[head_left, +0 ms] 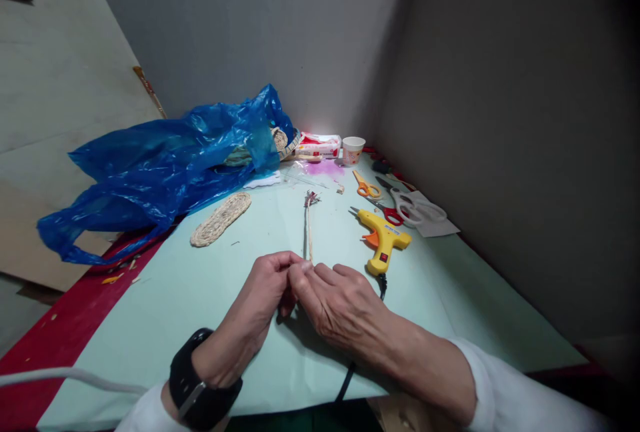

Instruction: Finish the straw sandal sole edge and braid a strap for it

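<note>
My left hand (267,285) and my right hand (340,299) meet above the near middle of the table, fingers pinched together. Between their fingertips is the lower end of a thin straw-coloured strand (311,235). It points away from me beside a thin dark strand or wire (305,225), and both reach a small reddish frayed tuft (312,199). How the fingers share the grip is partly hidden. Right of the hands lies a yellow hot glue gun (383,235) with an orange trigger. An oval woven straw piece (220,220) rests flat to the left.
A blue plastic bag (190,145) with woven straw pieces spreads across the back left. Orange-handled scissors (367,187), white-handled scissors (407,209) and red-handled scissors (393,216) lie right. A paper cup (353,151) stands at the back. The glue gun's black cord (383,285) runs under my right arm.
</note>
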### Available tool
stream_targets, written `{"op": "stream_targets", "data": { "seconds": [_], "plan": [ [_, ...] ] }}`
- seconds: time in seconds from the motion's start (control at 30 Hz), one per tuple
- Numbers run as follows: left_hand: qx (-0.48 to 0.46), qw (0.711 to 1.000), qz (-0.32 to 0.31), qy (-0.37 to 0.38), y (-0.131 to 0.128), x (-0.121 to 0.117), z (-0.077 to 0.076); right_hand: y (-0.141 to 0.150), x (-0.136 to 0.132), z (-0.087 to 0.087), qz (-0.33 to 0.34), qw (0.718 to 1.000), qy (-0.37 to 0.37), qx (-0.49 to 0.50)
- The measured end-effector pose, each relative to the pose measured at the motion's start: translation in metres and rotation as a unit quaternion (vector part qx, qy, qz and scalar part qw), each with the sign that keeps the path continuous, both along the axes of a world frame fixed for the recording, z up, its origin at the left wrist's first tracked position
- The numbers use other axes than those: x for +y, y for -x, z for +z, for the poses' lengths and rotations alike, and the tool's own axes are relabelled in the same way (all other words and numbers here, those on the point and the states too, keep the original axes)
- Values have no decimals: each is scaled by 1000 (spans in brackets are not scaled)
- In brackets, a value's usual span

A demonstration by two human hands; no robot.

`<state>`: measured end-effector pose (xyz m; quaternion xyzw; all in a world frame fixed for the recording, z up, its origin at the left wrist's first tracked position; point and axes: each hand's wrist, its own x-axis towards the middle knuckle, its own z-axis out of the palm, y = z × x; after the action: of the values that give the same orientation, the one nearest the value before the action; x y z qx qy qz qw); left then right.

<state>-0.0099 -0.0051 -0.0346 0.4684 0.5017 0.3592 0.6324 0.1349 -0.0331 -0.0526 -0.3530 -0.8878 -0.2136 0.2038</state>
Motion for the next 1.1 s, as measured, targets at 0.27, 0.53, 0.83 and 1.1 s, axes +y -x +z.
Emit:
{"op": "stream_targets", "data": {
  "seconds": [0.27,0.53,0.83,1.1],
  "plan": [
    [-25,999,16,35,6,1,3,-24,0,20,-24,979,147,136],
    [-24,997,32,71,8,-3,9,-112,24,33,-348,930,75,95],
    [-6,993,65,93,3,-12,18,-137,25,11,-332,899,250,135],
    [27,989,107,95,0,-12,21,-137,31,16,-336,833,361,251]
  ]
}}
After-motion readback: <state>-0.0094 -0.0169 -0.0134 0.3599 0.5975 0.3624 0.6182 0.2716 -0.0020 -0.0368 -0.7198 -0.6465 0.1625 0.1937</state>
